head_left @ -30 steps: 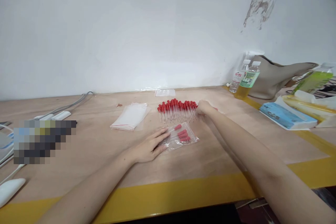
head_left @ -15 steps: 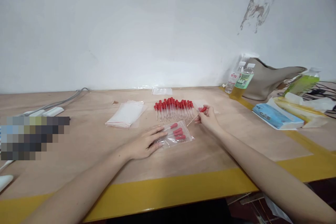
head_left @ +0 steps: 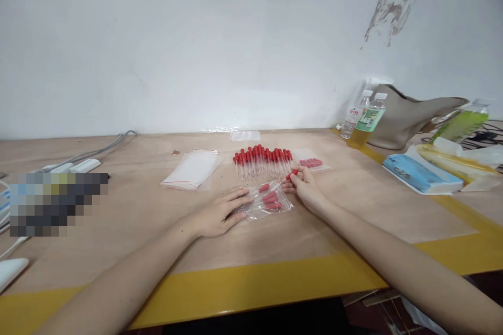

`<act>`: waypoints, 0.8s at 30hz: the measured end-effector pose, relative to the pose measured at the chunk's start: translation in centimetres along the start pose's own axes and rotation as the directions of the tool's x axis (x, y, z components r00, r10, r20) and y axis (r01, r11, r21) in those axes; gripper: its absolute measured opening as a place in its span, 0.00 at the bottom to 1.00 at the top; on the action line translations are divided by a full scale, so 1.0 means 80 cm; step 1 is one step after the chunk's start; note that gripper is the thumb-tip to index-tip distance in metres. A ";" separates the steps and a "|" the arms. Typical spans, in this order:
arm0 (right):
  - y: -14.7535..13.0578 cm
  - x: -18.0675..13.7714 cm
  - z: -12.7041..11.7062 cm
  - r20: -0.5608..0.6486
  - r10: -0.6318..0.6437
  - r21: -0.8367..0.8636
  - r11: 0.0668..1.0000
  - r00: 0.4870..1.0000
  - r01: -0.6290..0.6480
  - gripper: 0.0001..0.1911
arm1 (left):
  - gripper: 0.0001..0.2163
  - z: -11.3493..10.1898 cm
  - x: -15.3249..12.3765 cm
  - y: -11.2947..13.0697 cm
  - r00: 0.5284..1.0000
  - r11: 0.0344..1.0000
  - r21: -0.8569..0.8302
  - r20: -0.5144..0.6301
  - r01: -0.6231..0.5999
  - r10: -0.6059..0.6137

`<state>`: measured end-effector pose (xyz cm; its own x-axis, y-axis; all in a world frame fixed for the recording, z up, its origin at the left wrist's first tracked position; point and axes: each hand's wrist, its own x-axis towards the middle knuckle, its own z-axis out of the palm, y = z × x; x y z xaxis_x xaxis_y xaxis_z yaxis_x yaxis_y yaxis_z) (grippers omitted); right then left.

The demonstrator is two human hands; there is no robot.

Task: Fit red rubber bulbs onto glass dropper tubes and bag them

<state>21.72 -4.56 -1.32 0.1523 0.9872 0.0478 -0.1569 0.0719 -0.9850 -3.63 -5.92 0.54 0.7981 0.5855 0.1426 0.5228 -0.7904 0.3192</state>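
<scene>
My left hand (head_left: 222, 213) lies low over the table with its fingers spread, their tips resting on the left part of a clear zip-lock bag (head_left: 257, 213). Inside that bag are several droppers with red rubber bulbs (head_left: 270, 199). At the bag's upper right corner, my right hand (head_left: 308, 188) pinches one dropper (head_left: 291, 174) by its red bulb; its tube points down toward the bag's mouth and is mostly hidden by fingers. Just beyond both hands lies a row of droppers (head_left: 261, 159), red bulbs away from me. Behind my right hand is another bag (head_left: 320, 164) with several droppers.
A stack of flat zip-lock bags (head_left: 190, 170) lies left of the row. Bottles (head_left: 367, 120), a grey bag-like object (head_left: 393, 120) and a blue tissue pack (head_left: 422, 172) stand at right. Cables (head_left: 102, 146) run at left. Yellow tape (head_left: 251, 282) lines the table's front edge.
My right hand has drawn the dropper slightly left and down, bringing it to the bag's upper corner. The filled bag behind shows more fully. My left hand stays on the front bag.
</scene>
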 end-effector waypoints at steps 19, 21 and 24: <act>0.022 0.018 -0.001 0.118 -0.227 -0.470 0.845 0.967 0.255 0.12 | 0.21 0.000 -0.001 -0.001 1.000 1.000 0.029 0.007 0.007 -0.007; 0.018 0.016 -0.002 0.134 -0.208 -0.468 0.848 0.969 0.247 0.11 | 0.20 0.000 -0.002 0.000 1.000 1.000 0.026 0.010 0.011 -0.011; 0.006 0.013 -0.011 0.310 -0.087 -0.416 0.883 0.947 0.218 0.12 | 0.20 -0.001 -0.001 0.000 1.000 1.000 0.019 0.020 0.008 -0.008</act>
<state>22.66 -3.64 -1.87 -0.1441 0.9726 0.1826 0.3008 0.2189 -0.9282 -3.73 -5.99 0.62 0.7995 0.5883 0.1208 0.5348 -0.7889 0.3026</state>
